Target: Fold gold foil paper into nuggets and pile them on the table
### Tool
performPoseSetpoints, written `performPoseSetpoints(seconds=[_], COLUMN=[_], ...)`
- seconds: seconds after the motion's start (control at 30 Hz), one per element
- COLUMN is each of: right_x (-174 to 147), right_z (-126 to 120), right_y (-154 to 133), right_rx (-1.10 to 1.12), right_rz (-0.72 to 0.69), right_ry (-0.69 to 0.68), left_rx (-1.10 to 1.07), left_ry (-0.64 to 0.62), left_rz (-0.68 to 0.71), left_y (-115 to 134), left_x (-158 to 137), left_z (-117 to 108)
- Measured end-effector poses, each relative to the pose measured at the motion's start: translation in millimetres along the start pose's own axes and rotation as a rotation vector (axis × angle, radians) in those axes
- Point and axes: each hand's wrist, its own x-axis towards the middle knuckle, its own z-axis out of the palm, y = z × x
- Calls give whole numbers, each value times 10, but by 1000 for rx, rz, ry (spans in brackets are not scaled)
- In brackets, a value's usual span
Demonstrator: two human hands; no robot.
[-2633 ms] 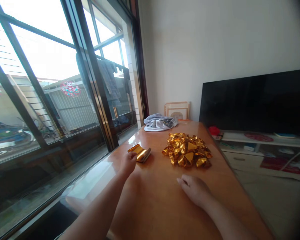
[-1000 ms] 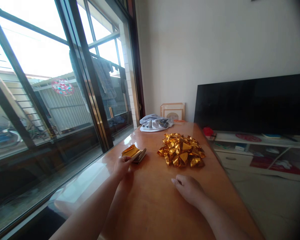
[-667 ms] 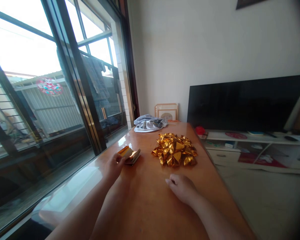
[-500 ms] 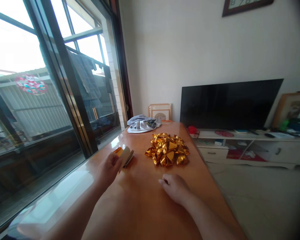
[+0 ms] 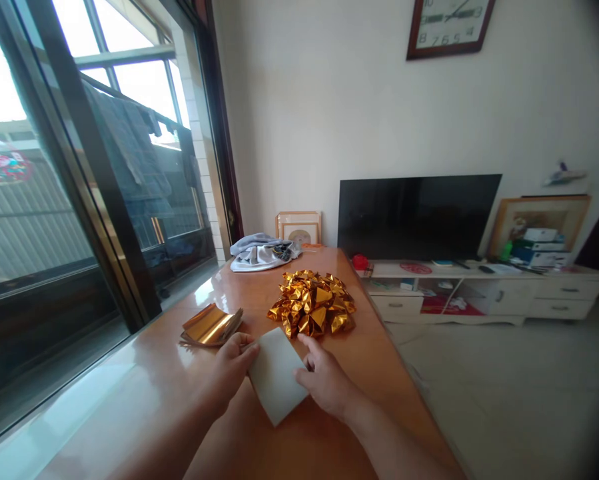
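At the lower centre of the frame, the left hand (image 5: 233, 370) pinches the left edge of a pale sheet (image 5: 278, 380), while the right hand (image 5: 328, 381) lays its thumb at the right edge, its grip unclear. Uneven pulling could crease or tear the thin-looking sheet, and a forward nudge from the right hand could topple the gold foil pile (image 5: 313, 300) just above, mid-frame.

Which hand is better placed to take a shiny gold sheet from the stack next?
Probably the left hand: it is closer to the stack of shiny gold foil sheets, though it pinches a flat, pale, four-sided paper sheet. The right hand is nearer the heap of crinkled gold foil pieces.
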Motion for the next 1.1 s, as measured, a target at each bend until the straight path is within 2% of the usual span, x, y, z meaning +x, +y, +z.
performPoseSetpoints(seconds=[0.1,0.17,0.23,0.33,0.4,0.47,0.63,0.93,1.1], right_x=[21,27,33,38,33,20,-16,-54,-60], right_z=[-13,-9,4,19,21,18,25,-21,-48], right_y=[85,129,171,224,227,192,53,39,40], right_rx=[-130,-160,-150,-142,-151,-156,-77,69,31], right_rz=[23,30,58,150,200,231,337,377,389], right_ry=[6,-11,-35,-60,-51,-31,-30,-88,-106], left_rx=[158,342,498,581,616,660,740,767,757], left_ry=[44,142,185,12,-151,-255,-448,-575,-597], left_rz=[91,249,401,502,509,489,472,342,409], left_y=[-118,-166,-183,-141,-80,-20,41,206,211], left_x=[61,69,37,-82,-177,-254,-339,-402,-397], left_z=[35,46,66,109,128,129,110,77,58])
